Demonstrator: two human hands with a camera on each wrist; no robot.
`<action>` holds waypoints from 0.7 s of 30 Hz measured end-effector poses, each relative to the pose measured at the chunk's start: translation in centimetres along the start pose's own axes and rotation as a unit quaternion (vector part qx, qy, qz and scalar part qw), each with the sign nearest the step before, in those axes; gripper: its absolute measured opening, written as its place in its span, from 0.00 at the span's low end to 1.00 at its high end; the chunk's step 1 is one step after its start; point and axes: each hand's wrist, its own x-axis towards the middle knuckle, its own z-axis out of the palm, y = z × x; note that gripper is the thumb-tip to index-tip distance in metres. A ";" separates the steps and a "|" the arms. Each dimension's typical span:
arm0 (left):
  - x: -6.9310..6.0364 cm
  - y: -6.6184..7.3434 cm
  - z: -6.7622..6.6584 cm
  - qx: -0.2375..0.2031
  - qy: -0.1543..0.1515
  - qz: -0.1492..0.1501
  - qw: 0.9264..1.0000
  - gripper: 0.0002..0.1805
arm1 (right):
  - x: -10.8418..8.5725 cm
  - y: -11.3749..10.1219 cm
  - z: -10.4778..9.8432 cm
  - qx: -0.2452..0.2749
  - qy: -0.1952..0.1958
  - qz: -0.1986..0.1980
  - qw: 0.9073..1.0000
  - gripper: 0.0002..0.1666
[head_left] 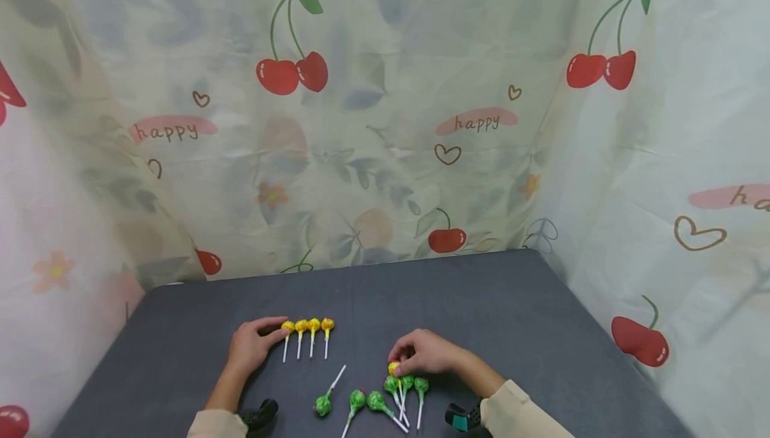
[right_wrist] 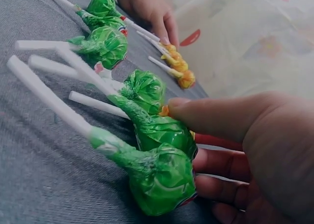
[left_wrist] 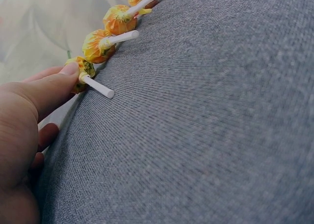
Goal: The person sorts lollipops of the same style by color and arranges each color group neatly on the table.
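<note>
Several yellow lollipops (head_left: 314, 325) lie side by side in a row on the table, sticks toward me. My left hand (head_left: 249, 346) pinches the wrapped head of the leftmost yellow lollipop (left_wrist: 87, 65) between thumb and finger. To the right, my right hand (head_left: 428, 351) pinches another yellow lollipop (head_left: 394, 368) beside a cluster of green lollipops (head_left: 421, 385). In the right wrist view, green lollipops (right_wrist: 164, 177) mostly hide that yellow one, and the fingers lie close against their heads.
Nearer me lie more loose green lollipops, one with its stick pointing away (head_left: 323, 405), another green lollipop (head_left: 357, 399) and a third green lollipop (head_left: 376, 401) with sticks toward me. A dark grey cloth covers the table (head_left: 421, 291). Printed curtains (head_left: 361, 124) enclose its back and sides.
</note>
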 end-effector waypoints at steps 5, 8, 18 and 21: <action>0.1 0.0 0.1 0.002 0.000 -0.001 1.000 0.18 | 0.3 -0.3 -0.3 -0.011 -0.006 0.000 1.000 0.04; 0.1 0.0 0.1 0.001 0.002 -0.004 1.000 0.17 | 0.6 -0.5 -0.6 -0.018 -0.010 0.001 1.000 0.04; 0.0 0.1 0.0 0.000 0.004 0.000 1.000 0.17 | 1.8 -1.3 -1.7 -0.071 0.034 -0.011 0.997 0.04; 0.0 0.1 0.0 -0.002 0.005 0.001 1.000 0.17 | 2.2 -1.5 -2.2 -0.086 0.062 -0.006 0.994 0.04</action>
